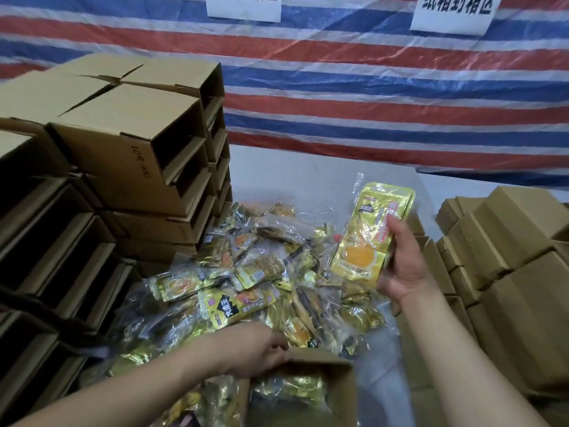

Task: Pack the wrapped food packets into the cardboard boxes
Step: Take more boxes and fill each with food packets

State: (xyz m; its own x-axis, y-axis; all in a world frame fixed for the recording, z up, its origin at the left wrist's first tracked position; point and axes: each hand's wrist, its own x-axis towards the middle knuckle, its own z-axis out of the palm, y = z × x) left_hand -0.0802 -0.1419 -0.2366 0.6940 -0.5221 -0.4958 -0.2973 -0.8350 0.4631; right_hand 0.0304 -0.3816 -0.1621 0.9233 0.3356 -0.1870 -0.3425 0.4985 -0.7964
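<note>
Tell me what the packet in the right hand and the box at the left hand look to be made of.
The yellow packet held by the right hand looks like glossy printed foil or plastic film: it shines, with a clear crinkled edge. The open box gripped by the left hand looks like plain matte brown cardboard; whether it is corrugated, the blur hides.

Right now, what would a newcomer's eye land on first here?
The bright yellow packet held up in the right hand, above the heap of gold packets at centre. Next, the left hand gripping the open box at the bottom, and the stacked boxes on the left.
</note>
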